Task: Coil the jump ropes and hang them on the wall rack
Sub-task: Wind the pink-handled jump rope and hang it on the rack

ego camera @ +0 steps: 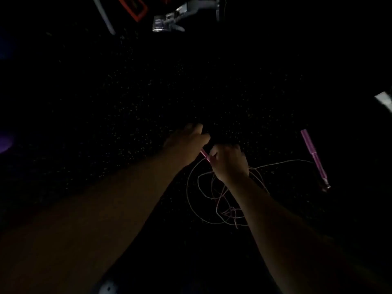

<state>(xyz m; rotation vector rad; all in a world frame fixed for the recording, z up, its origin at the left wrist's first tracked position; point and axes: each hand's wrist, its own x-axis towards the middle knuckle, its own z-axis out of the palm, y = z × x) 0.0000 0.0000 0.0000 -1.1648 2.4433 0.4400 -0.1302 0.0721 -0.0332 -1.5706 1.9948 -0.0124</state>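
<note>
The scene is very dark. A thin pale jump rope cord (192, 200) lies in loose tangled loops on the black speckled floor (127, 98). One pink handle (205, 155) sits between my two hands. My left hand (186, 141) closes around its upper end, and my right hand (230, 161) grips it lower down, together with the cord. The other pink handle (315, 159) lies on the floor to the right, with the cord running to it. No wall rack is visible.
At the top stands grey metal equipment (180, 15), with a pale bar (105, 16) and an orange-red frame (135, 9) to its left. A white object (385, 101) shows at the right edge. A pale shoe tip (108, 288) is at the bottom.
</note>
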